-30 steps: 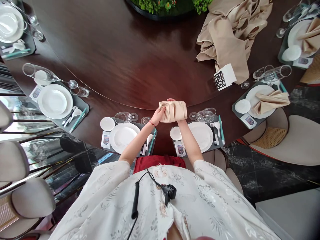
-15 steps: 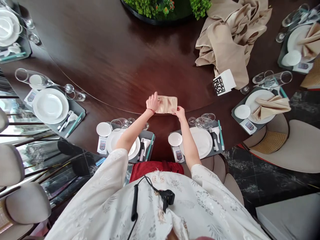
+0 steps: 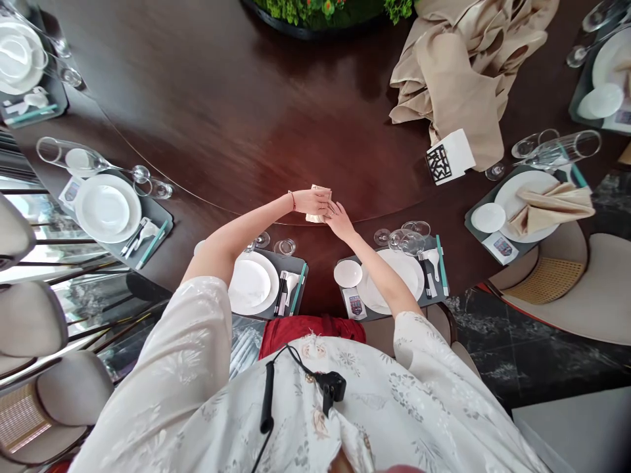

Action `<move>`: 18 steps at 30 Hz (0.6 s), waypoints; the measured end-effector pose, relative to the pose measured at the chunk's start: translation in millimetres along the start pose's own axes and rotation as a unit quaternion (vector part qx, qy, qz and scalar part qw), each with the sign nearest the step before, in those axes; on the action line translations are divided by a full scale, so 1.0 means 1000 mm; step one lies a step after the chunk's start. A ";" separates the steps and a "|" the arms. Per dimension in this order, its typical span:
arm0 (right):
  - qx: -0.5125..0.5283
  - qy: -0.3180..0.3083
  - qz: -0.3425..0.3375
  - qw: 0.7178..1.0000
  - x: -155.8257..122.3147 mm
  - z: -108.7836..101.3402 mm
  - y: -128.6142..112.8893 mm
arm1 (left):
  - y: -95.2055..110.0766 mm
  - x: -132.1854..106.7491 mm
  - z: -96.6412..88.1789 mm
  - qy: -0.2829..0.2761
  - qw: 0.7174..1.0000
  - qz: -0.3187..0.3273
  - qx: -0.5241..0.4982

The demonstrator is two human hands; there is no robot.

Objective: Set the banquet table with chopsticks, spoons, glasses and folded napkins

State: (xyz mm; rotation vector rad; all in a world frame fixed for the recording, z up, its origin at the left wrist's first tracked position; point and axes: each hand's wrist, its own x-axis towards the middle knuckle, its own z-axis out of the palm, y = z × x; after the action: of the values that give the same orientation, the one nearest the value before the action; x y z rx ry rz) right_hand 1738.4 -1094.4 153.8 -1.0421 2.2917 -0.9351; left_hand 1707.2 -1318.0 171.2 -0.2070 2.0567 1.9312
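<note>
A small folded beige napkin [image 3: 315, 217] lies on the dark round table [image 3: 236, 118] just in front of me, mostly covered by my hands. My left hand [image 3: 314, 200] comes in from the left and presses down over its top, fingers together. My right hand [image 3: 336, 218] meets it from the right, fingertips pinching the napkin's near edge. Only a pale corner of the cloth shows between the two hands.
Two place settings with white plates [image 3: 251, 282] [image 3: 394, 279], glasses [image 3: 404, 240] and teal chopsticks lie below my hands. A heap of beige napkins [image 3: 453, 72] and a white holder [image 3: 449, 156] sit at the right. Further settings and chairs ring the table; a green centrepiece [image 3: 325, 10] is at the top.
The napkin was held up wide between both hands, then laid on the table. Now my hands have closed in together and the cloth is folded much smaller beneath them.
</note>
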 end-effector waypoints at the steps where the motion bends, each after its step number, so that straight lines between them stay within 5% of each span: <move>1: -0.014 -0.014 -0.024 1.000 0.003 0.001 0.000 | 0.002 -0.002 -0.002 0.002 1.000 -0.001 -0.010; 3: -0.045 -0.036 -0.046 0.997 0.010 0.002 -0.001 | 0.007 -0.004 -0.005 -0.032 0.998 0.038 0.031; 5: -0.083 -0.050 -0.046 0.994 0.015 0.004 -0.002 | 0.014 -0.004 -0.005 -0.126 0.972 0.130 0.152; 7: -0.121 -0.060 -0.038 0.990 0.017 0.004 -0.005 | 0.020 0.000 0.000 -0.225 0.899 0.226 0.301; 9: -0.145 -0.062 -0.031 0.987 0.015 0.002 -0.008 | 0.025 0.006 0.010 -0.258 0.822 0.263 0.434; 12: -0.131 -0.016 -0.010 0.991 -0.005 -0.003 -0.010 | 0.030 0.016 0.028 -0.193 0.786 0.176 0.560; 15: -0.053 0.118 0.110 0.985 -0.042 0.000 -0.012 | 0.032 0.018 0.041 -0.083 0.813 0.059 0.573; 18: 0.127 0.242 0.287 0.918 -0.066 0.019 -0.017 | 0.032 0.010 0.048 -0.001 0.837 0.012 0.547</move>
State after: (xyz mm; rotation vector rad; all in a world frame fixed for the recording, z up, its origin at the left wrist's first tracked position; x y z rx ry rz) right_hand 1799.2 -1058.3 161.3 0.0061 2.5346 -1.2726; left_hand 1694.1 -1267.0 196.0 0.0973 2.7687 0.4933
